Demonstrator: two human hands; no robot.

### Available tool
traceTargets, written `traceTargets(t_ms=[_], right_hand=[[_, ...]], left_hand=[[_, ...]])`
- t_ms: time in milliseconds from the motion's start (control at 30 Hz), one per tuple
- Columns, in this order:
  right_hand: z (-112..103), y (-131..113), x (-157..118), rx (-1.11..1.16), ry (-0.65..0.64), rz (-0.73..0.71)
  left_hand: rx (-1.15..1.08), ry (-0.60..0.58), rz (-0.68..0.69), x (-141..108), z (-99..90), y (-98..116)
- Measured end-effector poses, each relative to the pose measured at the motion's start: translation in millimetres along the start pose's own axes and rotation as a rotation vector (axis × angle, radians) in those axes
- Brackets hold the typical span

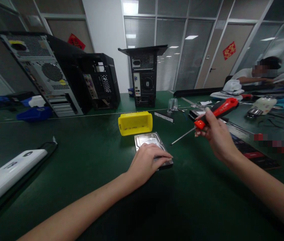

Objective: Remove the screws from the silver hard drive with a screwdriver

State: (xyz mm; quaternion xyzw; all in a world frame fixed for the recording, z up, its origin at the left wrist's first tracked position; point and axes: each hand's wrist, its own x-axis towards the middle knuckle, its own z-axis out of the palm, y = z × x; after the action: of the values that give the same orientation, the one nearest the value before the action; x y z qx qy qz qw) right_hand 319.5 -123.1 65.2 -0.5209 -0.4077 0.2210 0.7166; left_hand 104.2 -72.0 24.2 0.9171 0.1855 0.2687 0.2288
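A silver hard drive [148, 138] lies flat on the green table. My left hand [148, 160] rests over its near part, fingers closed together around the right edge. Up at the right, my right hand [216, 134] grips a red and black screwdriver [221, 109], whose shaft points down and left. The tip is a little to the right of the drive, apart from it. Just behind the drive stands a yellow bin [135, 124] with a few small dark screws inside.
Several computer cases [143, 77] stand at the back. A white power strip [13, 174] lies at the left, near blue bins [35, 113]. At the right are tools, cables, a dark panel [251, 152] and a clear jar [262, 105]. People sit farther back.
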Motion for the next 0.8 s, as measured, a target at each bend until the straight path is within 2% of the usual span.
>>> traceTargets(t_ms=[100,200,267,500,667,800], right_hand=[[-1.3,-6.6,-3.8,-0.059,-0.012,-0.109],[-0.1,-10.0,-11.6,-0.138,-0.105,-0.242],[1.1,-11.0,-17.0,-0.162,-0.154,-0.279],[0.6,-15.8,-21.3,-0.181,-0.167,-0.281],[1.3,-16.9,-21.6,-0.201,-0.162,-0.246],[2.1,-16.3,-22.4,-0.217,-0.154,-0.255]], left_hand=[[-0.013,0.025,-0.029,-1.2,1.9,-1.0],[-0.095,0.07,-0.072,-1.1,4.7,-1.7],[-0.162,0.085,-0.104,-0.4,6.5,-2.3],[-0.289,0.113,-0.174,0.2,9.9,-4.3],[-0.23,0.098,-0.165,2.8,8.1,-2.8],[-0.2,0.036,-0.149,4.9,5.8,-2.4]])
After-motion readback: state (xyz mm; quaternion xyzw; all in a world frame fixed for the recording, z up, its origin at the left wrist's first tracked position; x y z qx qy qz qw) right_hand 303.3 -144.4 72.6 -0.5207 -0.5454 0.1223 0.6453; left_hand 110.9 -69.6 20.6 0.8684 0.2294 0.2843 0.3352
